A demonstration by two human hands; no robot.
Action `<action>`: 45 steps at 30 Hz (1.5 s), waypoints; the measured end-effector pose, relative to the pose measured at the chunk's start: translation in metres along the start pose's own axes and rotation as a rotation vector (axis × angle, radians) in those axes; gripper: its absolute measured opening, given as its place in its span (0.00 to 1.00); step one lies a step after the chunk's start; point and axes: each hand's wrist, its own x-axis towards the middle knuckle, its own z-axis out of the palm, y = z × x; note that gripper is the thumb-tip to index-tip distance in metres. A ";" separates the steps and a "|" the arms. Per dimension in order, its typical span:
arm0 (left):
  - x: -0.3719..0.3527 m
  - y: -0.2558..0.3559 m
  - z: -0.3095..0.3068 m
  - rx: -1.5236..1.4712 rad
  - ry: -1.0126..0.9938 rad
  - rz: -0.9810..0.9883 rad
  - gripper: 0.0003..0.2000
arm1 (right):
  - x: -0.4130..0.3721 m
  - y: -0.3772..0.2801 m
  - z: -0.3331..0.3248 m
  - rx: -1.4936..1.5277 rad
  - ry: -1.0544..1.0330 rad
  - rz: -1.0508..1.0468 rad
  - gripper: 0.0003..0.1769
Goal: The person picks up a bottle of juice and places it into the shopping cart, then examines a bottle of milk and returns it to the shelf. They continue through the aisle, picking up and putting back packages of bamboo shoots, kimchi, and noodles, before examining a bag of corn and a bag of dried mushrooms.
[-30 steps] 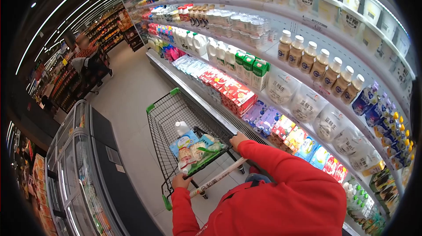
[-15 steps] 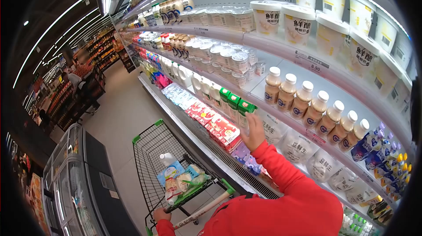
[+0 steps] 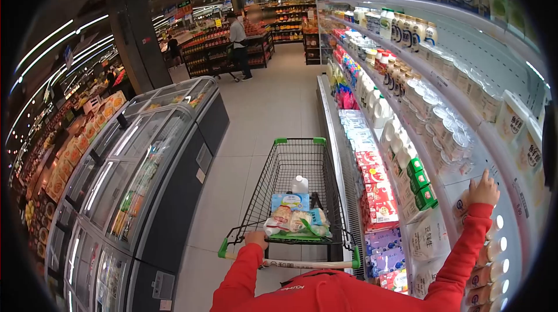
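Note:
My left hand (image 3: 257, 240) is wrapped round the left end of the handle of a shopping cart (image 3: 323, 264). The cart is black wire with green corners. In it lie a white bottle (image 3: 300, 184), a blue-and-white pack (image 3: 290, 201) and several clear bags of food (image 3: 297, 219). At the refrigerated shelf on the right, my right hand (image 3: 483, 190) reaches in with fingers apart. It is right over the cap end of the first beige bottle (image 3: 461, 202), whose cap is hidden behind it. More white-capped beige bottles (image 3: 489, 273) stand in the same row.
Green cartons (image 3: 419, 184), red boxes (image 3: 379, 201) and purple packs (image 3: 385, 252) fill the lower shelf. Stacked cups (image 3: 449, 132) sit farther along. A glass-topped freezer (image 3: 122, 166) lines the left. Tiled floor (image 3: 267, 97) runs ahead, with a person (image 3: 239, 44) beside a display.
The view has swung right-side up and toward the aisle. My right hand has moved from near the green cartons to the first beige bottle; my left hand stays on the cart handle.

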 end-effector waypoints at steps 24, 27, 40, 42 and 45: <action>-0.102 0.122 -0.110 -2.008 -1.365 0.619 0.42 | -0.247 -0.256 -0.112 1.947 -0.743 -0.796 0.21; -0.107 0.118 -0.099 -2.109 -1.089 0.466 0.41 | -0.259 -0.264 -0.104 1.911 -0.914 -0.749 0.31; -0.102 0.130 -0.154 -1.970 -0.089 0.659 0.34 | -0.292 -0.269 -0.097 2.141 -1.434 -0.637 0.48; -0.098 0.123 -0.155 -1.946 -0.108 0.695 0.34 | -0.296 -0.270 -0.088 2.279 -1.539 -0.577 0.40; -0.095 0.127 -0.163 -1.954 -0.176 0.652 0.34 | -0.288 -0.262 -0.089 2.410 -1.907 -0.366 0.38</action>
